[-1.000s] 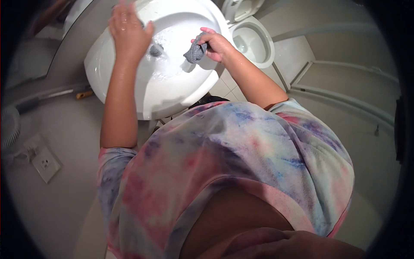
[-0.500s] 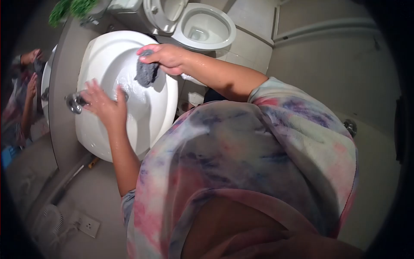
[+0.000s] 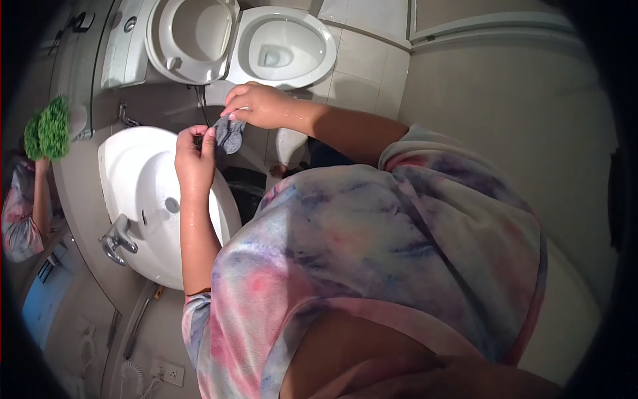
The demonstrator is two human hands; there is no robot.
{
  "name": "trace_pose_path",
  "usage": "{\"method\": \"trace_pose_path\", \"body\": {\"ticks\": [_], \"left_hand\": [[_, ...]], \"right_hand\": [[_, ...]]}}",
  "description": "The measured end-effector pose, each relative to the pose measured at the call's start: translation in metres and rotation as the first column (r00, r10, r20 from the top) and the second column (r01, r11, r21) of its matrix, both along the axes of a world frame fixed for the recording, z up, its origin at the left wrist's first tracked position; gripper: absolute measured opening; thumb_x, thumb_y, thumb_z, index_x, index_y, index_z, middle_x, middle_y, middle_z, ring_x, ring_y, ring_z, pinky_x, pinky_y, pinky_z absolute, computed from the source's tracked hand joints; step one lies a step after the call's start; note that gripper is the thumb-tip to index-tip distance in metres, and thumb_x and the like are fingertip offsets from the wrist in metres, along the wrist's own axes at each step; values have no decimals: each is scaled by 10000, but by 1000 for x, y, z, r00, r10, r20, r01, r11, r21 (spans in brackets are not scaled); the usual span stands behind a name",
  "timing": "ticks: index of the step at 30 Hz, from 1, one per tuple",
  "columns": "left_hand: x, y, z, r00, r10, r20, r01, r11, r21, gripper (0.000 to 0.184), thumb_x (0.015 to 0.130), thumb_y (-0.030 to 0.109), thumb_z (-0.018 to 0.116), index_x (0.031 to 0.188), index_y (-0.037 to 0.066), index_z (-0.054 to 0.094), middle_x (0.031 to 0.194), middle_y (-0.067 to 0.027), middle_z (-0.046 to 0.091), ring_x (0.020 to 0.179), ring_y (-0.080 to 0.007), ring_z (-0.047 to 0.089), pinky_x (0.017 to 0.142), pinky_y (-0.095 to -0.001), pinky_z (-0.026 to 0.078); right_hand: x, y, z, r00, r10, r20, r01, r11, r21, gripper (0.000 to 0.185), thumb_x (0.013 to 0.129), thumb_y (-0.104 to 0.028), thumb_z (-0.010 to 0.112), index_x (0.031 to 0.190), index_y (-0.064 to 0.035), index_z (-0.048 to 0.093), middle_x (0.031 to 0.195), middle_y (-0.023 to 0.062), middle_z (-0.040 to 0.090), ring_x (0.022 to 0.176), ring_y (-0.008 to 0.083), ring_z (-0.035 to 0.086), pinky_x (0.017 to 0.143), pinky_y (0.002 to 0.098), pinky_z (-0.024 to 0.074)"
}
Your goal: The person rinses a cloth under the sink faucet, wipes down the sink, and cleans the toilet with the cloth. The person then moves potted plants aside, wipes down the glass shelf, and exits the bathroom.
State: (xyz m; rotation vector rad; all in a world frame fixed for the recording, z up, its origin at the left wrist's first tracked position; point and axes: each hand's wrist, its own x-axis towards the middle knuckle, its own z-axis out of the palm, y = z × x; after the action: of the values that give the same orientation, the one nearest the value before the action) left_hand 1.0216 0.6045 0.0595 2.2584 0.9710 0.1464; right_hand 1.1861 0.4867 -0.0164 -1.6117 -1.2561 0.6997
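The grey cloth [image 3: 230,138] is between the hands, beyond the sink [image 3: 123,156]; it droops lengthwise from the right hand's [image 3: 262,106] pinch — the left hand [image 3: 194,159] is at its edge, grip unclear.

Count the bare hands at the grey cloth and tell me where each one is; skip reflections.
2: the left hand at the cloth's sink-side end, the right hand at its top, nearer the toilet. Some fingertips are hidden.
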Motion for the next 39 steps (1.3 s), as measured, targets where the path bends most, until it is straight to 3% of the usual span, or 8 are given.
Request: {"method": "trace_pose_path", "body": {"ticks": [8,11,13,22,26,34,36,39], "left_hand": [[69,45,-22,996,-58,-61,71,967,244,337,859,296,683,1079,51,613,1058,-136,598,937,-322,596,814,-397,475],[52,84,-41,951,-44,-306,185,873,450,261,846,268,661,1069,136,632,1077,-70,608,1026,-289,564,950,-437,388],[45,91,-49,917,-10,-399,210,863,460,251,843,266,655,1067,155,632,1075,-54,607,1060,-271,551,999,-449,347],[55,97,-50,933,-57,-355,221,868,444,226,781,180,625,1005,150,622,1042,-48,595,1072,-261,534,1059,-445,277],[61,100,-49,918,-80,-388,257,866,430,226,748,152,615,973,127,616,1032,-68,589,1054,-280,535,1038,-434,288],[71,105,-49,884,-26,-468,220,905,365,243,705,126,631,945,101,605,1035,-76,584,1068,-295,518,1018,-426,299],[72,105,-50,884,-31,-466,225,902,368,243,699,124,632,939,102,605,1034,-80,581,1061,-300,518,1021,-429,296],[74,106,-51,871,-15,-491,217,909,357,236,703,151,638,937,121,620,1036,-73,583,1063,-297,524,1019,-450,295]], "right_hand": [[137,-12,-63,924,-229,308,218,974,68,138,783,-223,709,902,-177,761,1133,39,644,1100,277,538,960,379,420],[202,-5,-93,963,-256,82,244,961,126,172,794,-276,696,856,-120,732,907,97,696,870,264,644,829,365,492],[231,-2,-101,871,-488,55,485,837,-254,272,863,-310,628,967,-64,675,899,161,681,848,298,653,777,377,503],[317,72,-227,621,-784,-2,782,620,-71,286,926,-304,561,1015,-33,542,842,186,642,806,357,636,771,406,493],[315,129,-266,686,-714,-139,727,680,92,279,914,-282,589,1033,-37,528,900,195,628,841,361,622,774,411,488],[288,236,-371,817,-571,76,576,815,-65,338,893,-191,544,1182,-16,569,1269,191,546,1201,324,503,993,398,418],[280,241,-381,880,-230,416,408,814,-413,404,913,-215,488,1282,-57,533,1470,115,381,1376,275,312,1116,412,278],[268,235,-385,885,-134,446,361,802,-476,467,966,-308,367,1393,-133,439,1559,50,224,1459,236,104,1175,432,96]]}}
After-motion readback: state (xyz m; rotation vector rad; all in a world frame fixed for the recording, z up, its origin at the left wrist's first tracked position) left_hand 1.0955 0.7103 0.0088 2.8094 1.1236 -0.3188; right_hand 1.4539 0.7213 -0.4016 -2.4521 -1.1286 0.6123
